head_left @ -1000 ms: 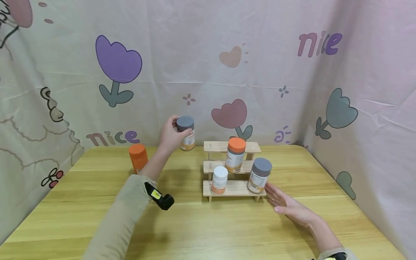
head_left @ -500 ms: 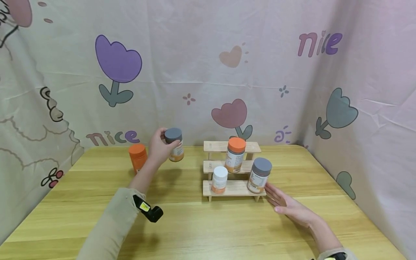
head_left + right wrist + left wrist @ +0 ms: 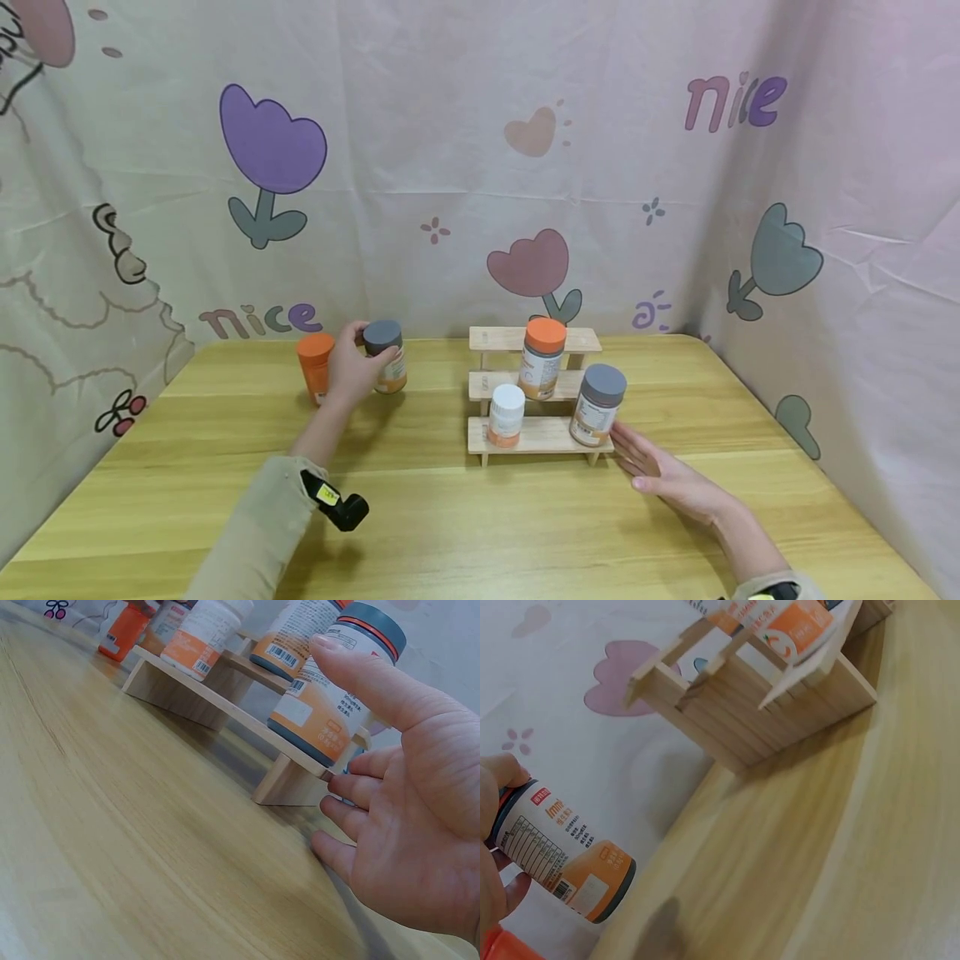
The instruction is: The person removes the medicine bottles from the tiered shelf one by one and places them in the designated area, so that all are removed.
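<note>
My left hand [image 3: 354, 364] grips a grey-lidded supplement bottle [image 3: 392, 375] near its lid, at the back left of the table. In the left wrist view this bottle [image 3: 566, 855] has a white and orange label; whether its base touches the table I cannot tell. Just left of the hand stands an orange bottle [image 3: 317, 367]. My right hand [image 3: 675, 483] lies with extended fingers beside the right end of a three-tier wooden rack [image 3: 498, 337]. Its fingertips are close to the bottom tier, where another grey-lidded bottle [image 3: 597, 404] stands; the right wrist view shows the palm [image 3: 427, 825] holding nothing.
On the rack's bottom tier, at left, is a small white-capped bottle [image 3: 507, 414]. An orange-capped bottle [image 3: 542, 367] stands on the middle tier. A patterned cloth [image 3: 420, 150] hangs behind the wooden table [image 3: 480, 533] and along its sides.
My left hand has carried the grey-lidded bottle left and down, away from the rack and closer to the orange bottle. The right hand has stayed in place.
</note>
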`<state>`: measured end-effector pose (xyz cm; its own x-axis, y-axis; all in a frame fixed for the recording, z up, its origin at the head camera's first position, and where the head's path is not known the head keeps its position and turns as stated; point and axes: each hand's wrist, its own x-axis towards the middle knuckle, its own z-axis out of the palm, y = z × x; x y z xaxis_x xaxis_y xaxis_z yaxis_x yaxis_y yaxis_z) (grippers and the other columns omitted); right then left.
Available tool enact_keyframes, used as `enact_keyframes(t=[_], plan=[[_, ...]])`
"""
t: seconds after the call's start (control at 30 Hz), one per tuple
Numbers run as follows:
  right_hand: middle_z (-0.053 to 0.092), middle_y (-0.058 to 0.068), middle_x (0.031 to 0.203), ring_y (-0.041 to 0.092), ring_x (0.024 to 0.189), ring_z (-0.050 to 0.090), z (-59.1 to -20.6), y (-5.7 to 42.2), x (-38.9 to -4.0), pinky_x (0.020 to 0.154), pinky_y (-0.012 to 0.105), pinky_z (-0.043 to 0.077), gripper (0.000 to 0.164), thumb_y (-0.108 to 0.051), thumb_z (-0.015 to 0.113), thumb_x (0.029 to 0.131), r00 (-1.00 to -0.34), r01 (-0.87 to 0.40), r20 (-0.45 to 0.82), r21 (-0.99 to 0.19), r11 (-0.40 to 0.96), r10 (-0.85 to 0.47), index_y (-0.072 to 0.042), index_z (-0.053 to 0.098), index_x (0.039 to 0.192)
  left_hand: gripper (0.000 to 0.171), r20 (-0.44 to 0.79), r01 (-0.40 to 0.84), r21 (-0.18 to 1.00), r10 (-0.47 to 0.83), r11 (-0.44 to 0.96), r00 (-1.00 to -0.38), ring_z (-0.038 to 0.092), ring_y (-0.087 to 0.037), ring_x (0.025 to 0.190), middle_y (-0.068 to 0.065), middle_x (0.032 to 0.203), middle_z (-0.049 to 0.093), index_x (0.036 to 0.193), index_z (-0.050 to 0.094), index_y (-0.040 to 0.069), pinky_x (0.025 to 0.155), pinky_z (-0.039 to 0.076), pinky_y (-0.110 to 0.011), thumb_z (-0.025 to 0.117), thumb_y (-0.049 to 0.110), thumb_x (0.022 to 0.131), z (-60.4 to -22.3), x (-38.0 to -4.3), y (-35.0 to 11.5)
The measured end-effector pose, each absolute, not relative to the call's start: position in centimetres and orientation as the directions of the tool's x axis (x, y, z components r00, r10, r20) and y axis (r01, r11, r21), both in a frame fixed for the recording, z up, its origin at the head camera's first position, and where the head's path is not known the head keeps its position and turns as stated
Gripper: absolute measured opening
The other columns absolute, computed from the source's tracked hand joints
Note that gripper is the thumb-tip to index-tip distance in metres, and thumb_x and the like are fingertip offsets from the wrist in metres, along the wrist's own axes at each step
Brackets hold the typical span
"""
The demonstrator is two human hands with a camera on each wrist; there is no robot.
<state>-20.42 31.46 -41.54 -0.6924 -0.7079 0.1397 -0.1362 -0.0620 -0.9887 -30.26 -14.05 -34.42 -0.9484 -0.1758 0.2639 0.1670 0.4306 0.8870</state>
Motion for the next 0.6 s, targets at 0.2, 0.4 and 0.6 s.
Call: enact_keyframes(t=[0.2,0.4,0.6], plan=[[-0.02,0.028,0.144,0.0,0.133,0.021,-41.5,31.3,-20.3,0.105,0.017,0.02,0.076,0.0,0.045,0.094,-0.689,-0.137,0.139,-0.989,-0.06,-0.712,0.005,-0.013,0.143,0.057,0.256,0.148,0.884,-0.195,0.444,-0.947,0.043,-0.033,0.117,-0.02,0.124,0.047,0.127,0.041,0.0,0.099,0.033,-0.049,0.071,0.019,0.082,-35.6,-30.2,-14.5],[-0.019,0.028,0.145,-0.001,0.132,0.021,-41.2,31.2,-20.3,0.104,0.017,0.02,0.077,-0.002,0.047,0.094,-0.697,-0.141,0.127,-0.989,-0.038,-0.705,0.005,-0.013,0.143,0.056,0.264,0.147,0.881,-0.21,0.45,-0.941,0.044,-0.033,0.116,-0.021,0.123,0.049,0.124,0.043,-0.002,0.099,0.034,-0.049,0.071,0.019,0.081,-36.2,-30.3,-14.5],[-0.019,0.029,0.144,-0.002,0.133,0.021,-41.2,31.2,-20.3,0.104,0.017,0.02,0.077,-0.001,0.047,0.094,-0.695,-0.148,0.133,-0.988,-0.04,-0.707,0.006,-0.014,0.142,0.055,0.264,0.144,0.875,-0.207,0.461,-0.942,0.044,-0.034,0.117,-0.022,0.124,0.049,0.124,0.043,-0.003,0.1,0.033,-0.049,0.071,0.018,0.081,-36.9,-30.7,-14.7]])
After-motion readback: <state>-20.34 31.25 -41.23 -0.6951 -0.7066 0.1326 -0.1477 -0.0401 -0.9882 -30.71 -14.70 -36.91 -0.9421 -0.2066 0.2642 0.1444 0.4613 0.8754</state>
